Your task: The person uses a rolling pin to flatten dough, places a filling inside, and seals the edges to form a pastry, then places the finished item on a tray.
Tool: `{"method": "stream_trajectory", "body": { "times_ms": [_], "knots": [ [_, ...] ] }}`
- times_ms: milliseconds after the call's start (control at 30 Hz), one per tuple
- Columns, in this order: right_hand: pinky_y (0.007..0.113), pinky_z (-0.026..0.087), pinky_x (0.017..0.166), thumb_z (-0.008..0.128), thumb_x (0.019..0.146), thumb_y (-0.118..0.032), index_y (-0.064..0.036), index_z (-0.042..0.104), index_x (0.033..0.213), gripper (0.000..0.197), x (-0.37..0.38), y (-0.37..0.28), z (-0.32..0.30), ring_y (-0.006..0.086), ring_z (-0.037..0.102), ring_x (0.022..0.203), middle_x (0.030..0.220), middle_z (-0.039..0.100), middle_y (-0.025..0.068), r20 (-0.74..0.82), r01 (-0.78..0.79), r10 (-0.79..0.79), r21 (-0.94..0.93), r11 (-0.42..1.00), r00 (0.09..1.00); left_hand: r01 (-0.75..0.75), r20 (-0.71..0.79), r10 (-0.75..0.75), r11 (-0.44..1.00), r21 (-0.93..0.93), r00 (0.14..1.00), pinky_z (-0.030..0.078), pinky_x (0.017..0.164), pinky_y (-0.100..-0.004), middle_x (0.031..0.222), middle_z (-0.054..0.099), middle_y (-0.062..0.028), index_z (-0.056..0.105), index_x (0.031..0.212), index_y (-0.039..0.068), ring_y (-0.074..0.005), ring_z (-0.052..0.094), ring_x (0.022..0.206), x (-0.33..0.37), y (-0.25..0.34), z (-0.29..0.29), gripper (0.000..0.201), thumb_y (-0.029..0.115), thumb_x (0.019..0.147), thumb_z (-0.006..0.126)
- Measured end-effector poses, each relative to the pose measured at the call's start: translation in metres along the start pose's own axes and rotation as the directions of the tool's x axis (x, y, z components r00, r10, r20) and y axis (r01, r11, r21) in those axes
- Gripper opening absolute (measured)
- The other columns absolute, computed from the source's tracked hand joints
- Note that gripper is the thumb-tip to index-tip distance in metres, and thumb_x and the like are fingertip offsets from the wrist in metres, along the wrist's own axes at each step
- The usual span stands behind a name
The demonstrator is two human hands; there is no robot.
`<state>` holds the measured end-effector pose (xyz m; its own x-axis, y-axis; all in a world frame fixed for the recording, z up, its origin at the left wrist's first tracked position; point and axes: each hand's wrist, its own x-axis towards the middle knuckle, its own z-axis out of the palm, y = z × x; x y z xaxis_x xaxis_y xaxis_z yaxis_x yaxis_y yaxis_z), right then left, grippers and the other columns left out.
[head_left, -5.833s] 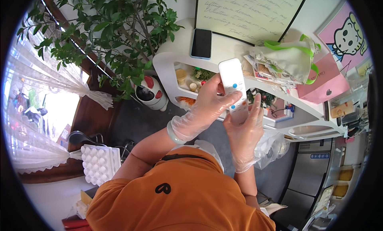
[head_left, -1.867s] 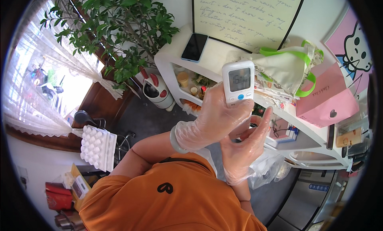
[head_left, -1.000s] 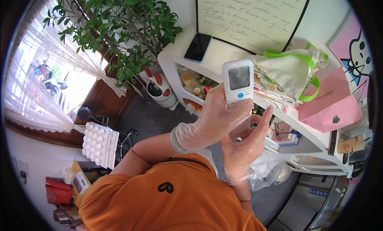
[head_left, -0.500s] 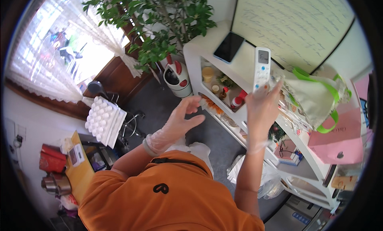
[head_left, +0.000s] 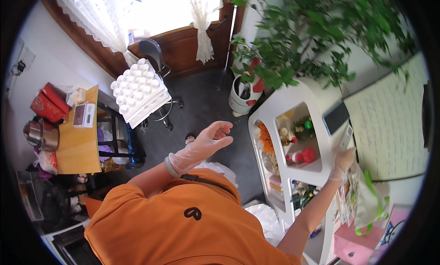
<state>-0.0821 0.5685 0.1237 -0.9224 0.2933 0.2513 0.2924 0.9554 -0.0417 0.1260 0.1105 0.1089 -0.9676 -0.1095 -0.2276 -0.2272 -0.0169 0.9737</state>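
at far left, a metal pot and a white scale stand on the wooden worktop. next, white trays sit stacked on a chair. near the middle, your gloved left hand hangs in the air, empty, its thumb and curled fingers apart. to its right stands a white shelf with a phone on top. just beside the phone is the remote, its lower end gripped by your gloved right hand; whether it rests on the shelf cannot be told.

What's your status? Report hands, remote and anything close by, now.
Left hand empty, open. Right hand holds white remote at cabinet top, contact with cabinet unclear. Dark phone close beside remote.
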Motion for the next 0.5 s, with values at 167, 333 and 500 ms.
{"method": "stream_trajectory", "body": {
  "times_ms": [167, 333, 500],
  "knots": [
    [0.044, 0.05, 0.088, 0.065, 0.088, -0.033, 0.0041, 0.048, 0.133, 0.061, -0.052, -0.055, -0.006, 0.0377, 0.063, 0.103, 0.117, 0.063, 0.0225, -0.247, 0.045, -0.025, 0.077, 0.996, 0.969, -0.084, -0.096, 0.082, 0.996, -0.012, 0.992, 0.047, 0.087, -0.0302, 0.105, 0.057, -0.0053, 0.056, 0.122, 0.003, -0.015, 0.054, 0.091, 0.031, -0.007, -0.093, 0.044, 0.023, 0.085, 0.07],
    [0.046, 0.051, 0.07, 0.061, 0.081, -0.025, -0.0009, 0.067, 0.087, 0.026, -0.149, -0.193, 0.076, 0.0395, 0.064, 0.071, 0.077, 0.066, 0.021, 0.163, 0.266, -0.294, 0.176, 0.948, 0.942, -0.104, -0.319, 0.073, 0.991, -0.082, 0.945, 0.048, 0.083, -0.0272, 0.102, 0.057, -0.0045, 0.057, 0.12, 0.002, -0.0122, 0.054, 0.09, 0.049, -0.011, -0.212, 0.04, 0.022, 0.087, 0.069],
    [0.05, 0.047, 0.07, 0.06, 0.084, -0.02, 0.0013, 0.062, 0.083, 0.022, -0.213, -0.41, 0.098, 0.0424, 0.061, 0.078, 0.081, 0.063, 0.0241, 0.341, 0.479, -0.737, 0.588, 0.652, 0.584, -0.014, -0.539, -0.07, 0.989, -0.149, 0.839, 0.044, 0.089, -0.025, 0.105, 0.056, -0.0036, 0.057, 0.123, 0.005, -0.0112, 0.052, 0.097, 0.017, -0.013, -0.304, 0.036, 0.018, 0.09, 0.064]
  ]
}}
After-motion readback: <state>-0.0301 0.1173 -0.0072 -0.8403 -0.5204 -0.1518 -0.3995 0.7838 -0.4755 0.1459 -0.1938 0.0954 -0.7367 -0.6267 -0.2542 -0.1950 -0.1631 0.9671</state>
